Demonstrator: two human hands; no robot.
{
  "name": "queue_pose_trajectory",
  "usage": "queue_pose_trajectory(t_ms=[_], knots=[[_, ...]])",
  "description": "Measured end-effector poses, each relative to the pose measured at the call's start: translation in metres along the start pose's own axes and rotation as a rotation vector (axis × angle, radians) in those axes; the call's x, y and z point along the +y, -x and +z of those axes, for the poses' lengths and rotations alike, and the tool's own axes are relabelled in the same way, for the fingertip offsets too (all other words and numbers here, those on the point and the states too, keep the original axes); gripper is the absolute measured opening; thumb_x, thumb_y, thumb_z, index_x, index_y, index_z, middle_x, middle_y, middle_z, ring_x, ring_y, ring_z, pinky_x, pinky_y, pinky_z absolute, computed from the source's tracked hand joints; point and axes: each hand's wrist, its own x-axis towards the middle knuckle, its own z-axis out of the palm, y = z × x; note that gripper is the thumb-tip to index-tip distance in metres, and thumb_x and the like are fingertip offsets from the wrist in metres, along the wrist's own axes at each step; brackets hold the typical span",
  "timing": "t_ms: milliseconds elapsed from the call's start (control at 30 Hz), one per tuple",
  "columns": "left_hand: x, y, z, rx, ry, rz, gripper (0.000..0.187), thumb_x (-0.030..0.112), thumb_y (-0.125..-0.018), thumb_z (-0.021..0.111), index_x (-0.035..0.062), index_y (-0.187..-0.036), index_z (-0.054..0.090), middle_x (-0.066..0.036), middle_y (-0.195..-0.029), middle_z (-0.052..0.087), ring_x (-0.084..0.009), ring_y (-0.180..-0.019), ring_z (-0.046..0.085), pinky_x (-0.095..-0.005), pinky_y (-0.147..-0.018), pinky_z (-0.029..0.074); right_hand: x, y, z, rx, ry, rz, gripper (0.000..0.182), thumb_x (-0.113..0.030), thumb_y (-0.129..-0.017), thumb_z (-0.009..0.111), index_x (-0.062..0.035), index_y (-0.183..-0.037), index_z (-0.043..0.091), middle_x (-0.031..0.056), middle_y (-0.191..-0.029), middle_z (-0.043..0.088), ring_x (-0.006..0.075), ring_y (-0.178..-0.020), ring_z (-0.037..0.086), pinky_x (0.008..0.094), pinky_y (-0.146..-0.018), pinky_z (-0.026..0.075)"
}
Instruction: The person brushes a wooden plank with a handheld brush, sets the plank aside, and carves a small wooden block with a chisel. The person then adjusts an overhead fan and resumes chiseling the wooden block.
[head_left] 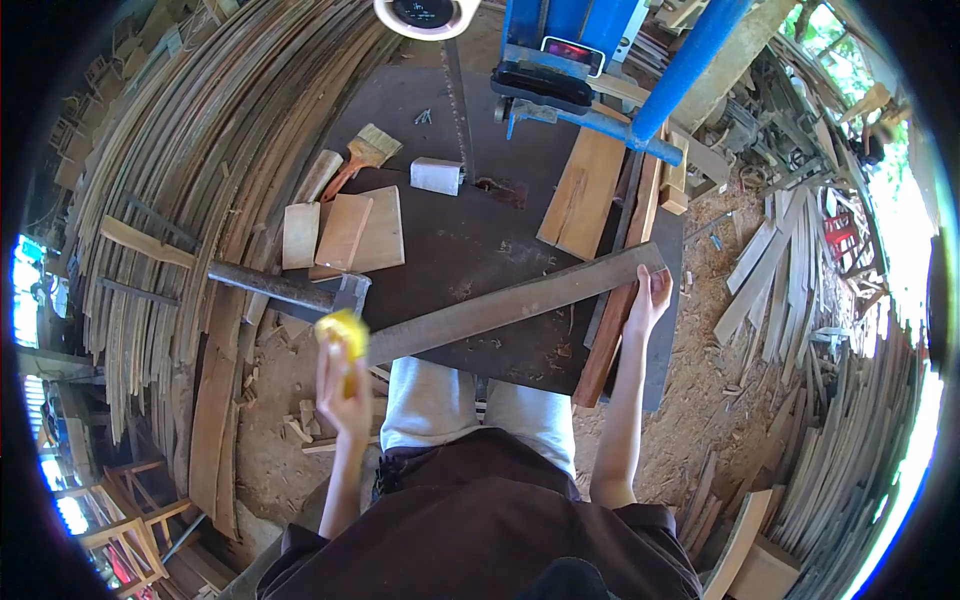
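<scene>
My left hand [343,395] is closed around a yellow tape measure [343,335], smeared by motion, in front of the table's left edge. Close behind it is a hammer [272,285] with a dark handle and metal head. A long narrow wooden board [500,309] slants across the dark work table [490,240], its near-left end close to the tape measure. At the board's far right end my right hand [652,292] grips it, thumb and fingers at the end. Beneath that end runs a reddish wooden strip [607,350].
A toothed saw blade [457,105] rises through the table behind the board, beside a blue machine frame [570,60]. A paintbrush [370,150], wood offcuts [380,235], a white block [436,176] and a wide plank [583,190] lie about. Stacked timber [180,210] lines the left side.
</scene>
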Motion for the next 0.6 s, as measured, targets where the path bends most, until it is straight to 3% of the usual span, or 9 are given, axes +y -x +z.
queue_pose_trajectory(t_ms=[67,167,300,367,433,500,600], knots=[[0.042,-0.024,0.029,-0.159,0.181,0.163,0.048,0.007,-0.081,0.079,0.0078,-0.127,0.066,-0.020,-0.144,0.051,-0.0376,-0.129,0.054,-0.0439,-0.104,0.049,0.004,-0.001,-0.002,-0.008,-0.017,-0.026,0.047,-0.008,-0.091,0.072,0.0024,-0.131,0.050,0.0081,-0.114,0.065,0.0143,-0.104,0.060,0.0282,-0.094,0.046],[0.079,-0.038,0.092,-0.351,0.408,0.347,0.055,0.020,-0.077,0.084,0.0141,-0.129,0.066,-0.017,-0.148,0.048,-0.0329,-0.122,0.061,-0.0394,-0.097,0.055,0.002,-0.001,-0.002,-0.001,-0.031,-0.017,0.047,-0.008,-0.091,0.072,0.0028,-0.131,0.050,0.0087,-0.114,0.065,0.0147,-0.104,0.060,0.0284,-0.094,0.047],[0.120,-0.039,0.152,-0.485,0.367,0.335,0.051,0.021,-0.086,0.075,0.0250,-0.135,0.061,-0.016,-0.149,0.046,-0.0325,-0.108,0.068,-0.0385,-0.087,0.060,0.001,-0.002,-0.003,-0.010,-0.016,-0.005,0.044,-0.008,-0.091,0.072,0.0020,-0.129,0.052,0.0080,-0.112,0.066,0.0140,-0.100,0.061,0.0277,-0.092,0.047],[0.120,-0.036,0.169,-0.410,0.334,0.359,0.050,0.020,-0.087,0.074,0.0253,-0.135,0.061,-0.017,-0.149,0.046,-0.0335,-0.107,0.069,-0.0386,-0.086,0.060,-0.002,-0.001,-0.002,-0.002,-0.001,-0.006,0.043,-0.009,-0.091,0.072,0.0013,-0.128,0.052,0.0073,-0.110,0.066,0.0134,-0.100,0.061,0.0271,-0.091,0.047],[0.116,-0.033,0.170,-0.338,0.299,0.375,0.049,0.018,-0.088,0.073,0.0257,-0.134,0.061,-0.018,-0.149,0.046,-0.0344,-0.106,0.069,-0.0386,-0.085,0.061,-0.001,0.000,-0.002,-0.006,-0.013,0.001,0.045,-0.009,-0.091,0.072,0.0010,-0.129,0.052,0.0070,-0.110,0.066,0.0134,-0.101,0.060,0.0271,-0.092,0.046],[0.099,-0.026,0.150,-0.347,0.208,0.221,0.047,0.016,-0.088,0.072,0.0240,-0.133,0.063,-0.020,-0.148,0.047,-0.0358,-0.105,0.069,-0.0398,-0.086,0.060,-0.002,0.000,-0.004,-0.014,-0.027,0.020,0.045,-0.009,-0.091,0.073,0.0007,-0.130,0.051,0.0068,-0.109,0.066,0.0136,-0.101,0.060,0.0273,-0.092,0.046],[0.077,-0.019,0.106,-0.305,0.121,0.197,0.046,0.013,-0.086,0.073,0.0217,-0.130,0.065,-0.021,-0.147,0.047,-0.0378,-0.113,0.065,-0.0408,-0.089,0.058,-0.001,0.001,-0.003,-0.012,-0.017,0.021,0.045,-0.008,-0.091,0.072,0.0004,-0.130,0.051,0.0070,-0.110,0.066,0.0139,-0.102,0.060,0.0277,-0.093,0.046]])
